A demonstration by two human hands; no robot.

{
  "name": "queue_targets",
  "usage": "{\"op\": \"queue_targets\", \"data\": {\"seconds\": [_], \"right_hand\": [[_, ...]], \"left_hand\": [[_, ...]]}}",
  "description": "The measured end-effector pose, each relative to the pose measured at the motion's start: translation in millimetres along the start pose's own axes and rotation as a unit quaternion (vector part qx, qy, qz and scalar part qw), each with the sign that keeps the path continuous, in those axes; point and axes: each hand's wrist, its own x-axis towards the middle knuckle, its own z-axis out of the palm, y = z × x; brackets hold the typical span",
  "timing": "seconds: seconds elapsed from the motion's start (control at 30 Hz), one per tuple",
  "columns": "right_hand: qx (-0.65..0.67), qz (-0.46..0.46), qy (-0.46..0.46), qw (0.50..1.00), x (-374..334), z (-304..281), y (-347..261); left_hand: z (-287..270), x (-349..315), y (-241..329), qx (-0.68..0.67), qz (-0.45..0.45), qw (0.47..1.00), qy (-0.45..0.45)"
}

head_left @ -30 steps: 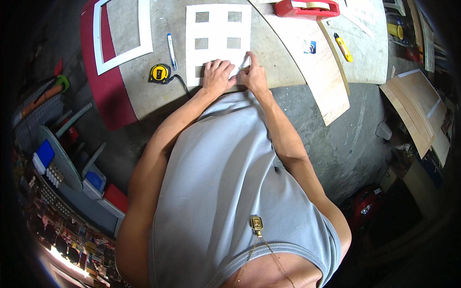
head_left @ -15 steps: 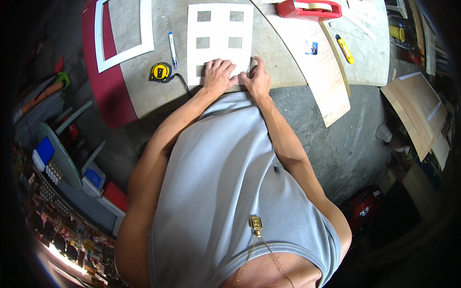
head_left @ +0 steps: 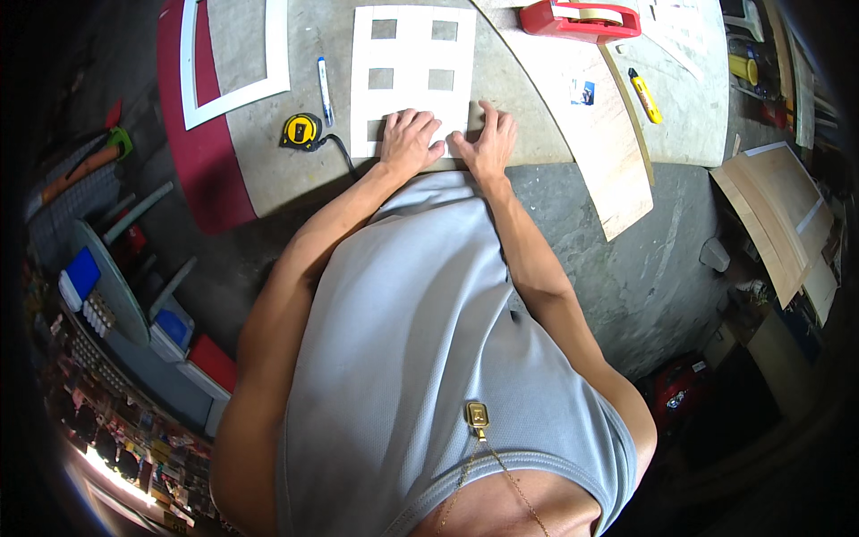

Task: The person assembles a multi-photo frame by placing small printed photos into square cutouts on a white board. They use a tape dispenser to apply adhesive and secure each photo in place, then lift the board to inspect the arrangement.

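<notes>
1 white panel [head_left: 413,54] w/ 4 full sq holes showing is lying at the worktop's [head_left: 492,76] near edge, L hand [head_left: 412,143] resting on it w/ fingers slightly apart, R hand [head_left: 488,148] sitting splayed wide by its right side. 1 tape measure [head_left: 301,132] + 1 marker [head_left: 325,92] are sitting left.

1. Under the left hand [head_left: 410,139]: the panel [head_left: 414,54], white, patterned with paired square openings in rows, showing grey behind.
2. Around both hands: the tabletop [head_left: 519,107], mottled pale grey.
3. Just left of the left hand: the tape measure [head_left: 300,132], yellow and black; beyond it, the marker [head_left: 326,92], white with blue.
4. Farther left: the frame [head_left: 278,45], plain white, over a deep maroon sheet [head_left: 210,170].
5. Right of the right hand [head_left: 488,143]: the board [head_left: 599,157], pale wood-tan; past it, the cutter [head_left: 646,97], yellow with a black end.
6. Beyond the right hand, ahead: the tape dispenser [head_left: 582,32], bright red, its roll [head_left: 595,15] cream.
7. Nearer the body than both hands: the shirt [head_left: 403,295], light blue-grey; the pendant [head_left: 478,414], gold.
</notes>
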Motion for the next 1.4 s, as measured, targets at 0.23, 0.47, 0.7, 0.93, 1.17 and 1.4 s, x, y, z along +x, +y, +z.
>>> {"op": "queue_targets", "data": {"seconds": [0.23, 0.47, 0.7, 0.93, 1.17, 1.4], "right_hand": [[-0.004, -0.022, 0.018, 1.000, -10, 6, 5], [0.013, -0.021, 0.021, 0.999, 13, 5, 0], [0.016, -0.017, 0.014, 1.000, -9, 0, 8], [0.013, -0.013, 0.025, 1.000, -16, 8, 11], [0.024, 0.001, 0.030, 0.999, 12, 3, -3], [0.058, 0.050, -0.140, 0.987, -75, -47, 22]], "left_hand": [[1, -1, -1, 0.001, -0.006, 1.000, -0.005], [-1, 2, 1, 0.000, -0.004, 1.000, -0.013], [0, -1, -1, 0.001, -0.008, 1.000, -0.025], [2, -2, -1, 0.000, -0.013, 1.000, -0.027], [1, 0, -2, 0.002, -0.002, 1.000, -0.026], [1, -1, -1, 0.008, 0.005, 1.000, -0.004]]}}
